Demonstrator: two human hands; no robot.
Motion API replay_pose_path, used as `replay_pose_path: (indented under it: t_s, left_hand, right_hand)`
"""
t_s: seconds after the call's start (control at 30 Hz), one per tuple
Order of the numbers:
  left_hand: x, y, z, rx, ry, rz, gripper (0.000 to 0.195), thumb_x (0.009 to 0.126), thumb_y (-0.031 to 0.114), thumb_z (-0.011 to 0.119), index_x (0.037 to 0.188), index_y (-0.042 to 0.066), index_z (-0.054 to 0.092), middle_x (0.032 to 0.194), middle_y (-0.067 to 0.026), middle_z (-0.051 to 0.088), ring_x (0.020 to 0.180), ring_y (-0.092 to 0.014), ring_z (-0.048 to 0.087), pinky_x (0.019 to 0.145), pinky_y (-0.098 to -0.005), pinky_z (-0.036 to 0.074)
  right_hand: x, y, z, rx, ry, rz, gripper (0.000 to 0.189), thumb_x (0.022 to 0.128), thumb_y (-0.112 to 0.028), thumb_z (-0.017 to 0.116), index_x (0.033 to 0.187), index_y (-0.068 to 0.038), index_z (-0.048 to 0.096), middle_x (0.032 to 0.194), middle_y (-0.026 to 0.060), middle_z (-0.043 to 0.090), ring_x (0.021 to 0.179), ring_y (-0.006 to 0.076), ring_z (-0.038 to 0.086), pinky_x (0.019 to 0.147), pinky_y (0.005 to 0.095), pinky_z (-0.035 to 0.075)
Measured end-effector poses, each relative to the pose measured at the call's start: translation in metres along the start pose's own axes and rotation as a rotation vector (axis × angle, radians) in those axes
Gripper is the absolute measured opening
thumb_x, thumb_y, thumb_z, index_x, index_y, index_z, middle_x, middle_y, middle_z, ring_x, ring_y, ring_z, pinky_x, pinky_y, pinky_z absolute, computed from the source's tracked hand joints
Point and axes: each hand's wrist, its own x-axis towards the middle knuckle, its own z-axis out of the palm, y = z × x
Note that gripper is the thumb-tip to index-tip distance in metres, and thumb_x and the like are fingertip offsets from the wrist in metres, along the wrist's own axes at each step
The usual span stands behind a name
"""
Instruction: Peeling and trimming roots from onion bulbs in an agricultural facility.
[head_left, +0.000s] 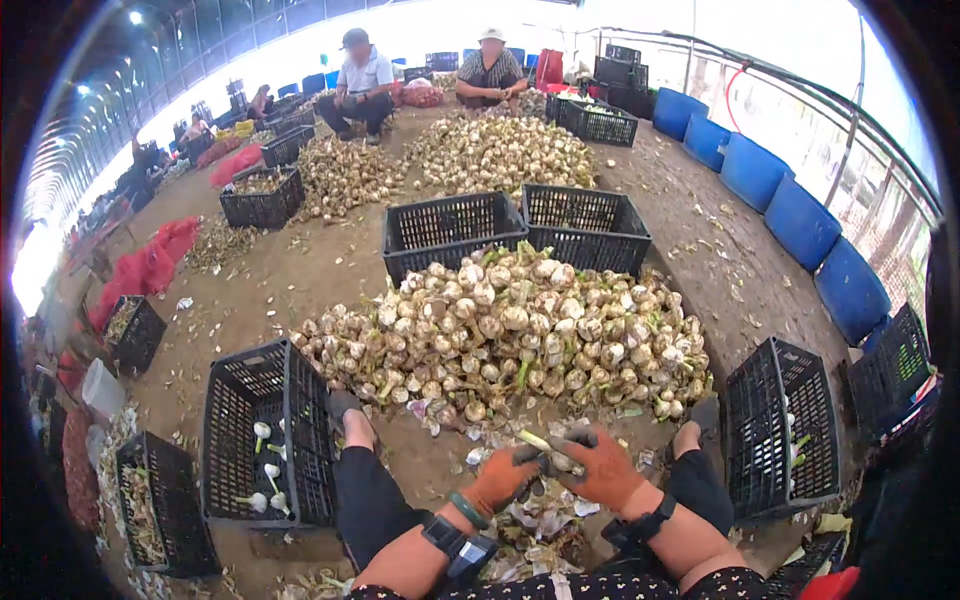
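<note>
Both of my hands wear orange work gloves with dark fingertips and meet low in the middle of the view. Between them is a garlic bulb with a pale green stem (535, 441), the stem pointing up and left. My right hand (606, 466) grips the bulb, which its fingers partly cover. The dark fingertips of my left hand (506, 478) touch the same garlic from the other side. Loose papery garlic skins (541, 529) lie on the ground below. Just beyond my hands rises a large heap of untrimmed garlic (517, 330).
A black plastic crate (251, 514) with several cleaned garlic bulbs stands left of my legs; another crate (784, 420) holding garlic stands right. Two more crates (454, 225) (589, 225) sit behind the heap. Blue barrels (802, 221) line the right wall. Two people (364, 79) (491, 71) sit beyond.
</note>
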Motion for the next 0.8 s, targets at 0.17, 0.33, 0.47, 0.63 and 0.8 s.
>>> replay_pose_path:
  t_s: [0.17, 0.33, 0.47, 0.63, 0.8]
  left_hand:
    - [0.009, -0.017, 0.005, 0.251, 0.094, 0.085, 0.025, 0.077, 0.018, 0.052, 0.094, 0.001, 0.058, 0.077, -0.0052, 0.061, 0.061, -0.014, 0.054, 0.056, -0.0276, 0.044]
    - [0.000, 0.012, 0.009, 0.064, 0.147, 0.016, 0.024, 0.077, 0.020, 0.052, 0.090, 0.001, 0.059, 0.070, -0.0091, 0.059, 0.062, -0.015, 0.052, 0.059, -0.0305, 0.043]
    - [0.000, 0.014, -0.006, 0.105, 0.039, 0.093, 0.024, 0.078, 0.016, 0.053, 0.093, -0.001, 0.058, 0.079, -0.0103, 0.061, 0.071, -0.015, 0.055, 0.066, -0.0299, 0.044]
    - [0.003, 0.020, -0.004, -0.093, 0.073, 0.132, 0.026, 0.076, 0.015, 0.058, 0.096, -0.001, 0.058, 0.085, -0.0081, 0.062, 0.078, -0.012, 0.054, 0.072, -0.0279, 0.043]
    - [0.004, 0.022, -0.013, -0.112, -0.041, 0.212, 0.029, 0.076, 0.013, 0.059, 0.103, 0.002, 0.058, 0.092, -0.0087, 0.062, 0.084, -0.013, 0.055, 0.077, -0.0285, 0.043]
  right_hand:
    - [-0.002, 0.001, 0.015, -0.311, 0.102, -0.096, 0.046, 0.065, -0.016, 0.062, 0.110, -0.017, 0.053, 0.105, 0.0171, 0.045, 0.094, 0.0347, 0.045, 0.079, 0.0408, 0.041]
    - [0.003, -0.012, 0.007, 0.050, 0.170, 0.067, 0.042, 0.065, -0.004, 0.063, 0.105, -0.010, 0.054, 0.107, 0.0150, 0.047, 0.097, 0.0308, 0.049, 0.083, 0.0392, 0.042]
    - [0.009, 0.017, 0.014, 1.111, -0.077, 0.288, 0.049, 0.066, 0.000, 0.066, 0.111, -0.006, 0.047, 0.113, 0.0104, 0.048, 0.101, 0.0203, 0.050, 0.085, 0.0329, 0.043]
    - [0.009, 0.017, 0.018, 1.072, -0.069, 0.218, 0.064, 0.064, 0.003, 0.068, 0.120, -0.004, 0.037, 0.111, 0.0082, 0.049, 0.101, 0.0174, 0.050, 0.087, 0.0304, 0.042]
    - [0.011, 0.011, 0.013, 1.333, -0.117, 0.365, 0.050, 0.075, -0.031, 0.057, 0.115, -0.004, 0.043, 0.097, 0.0055, 0.052, 0.078, 0.0132, 0.054, 0.061, 0.0255, 0.046]
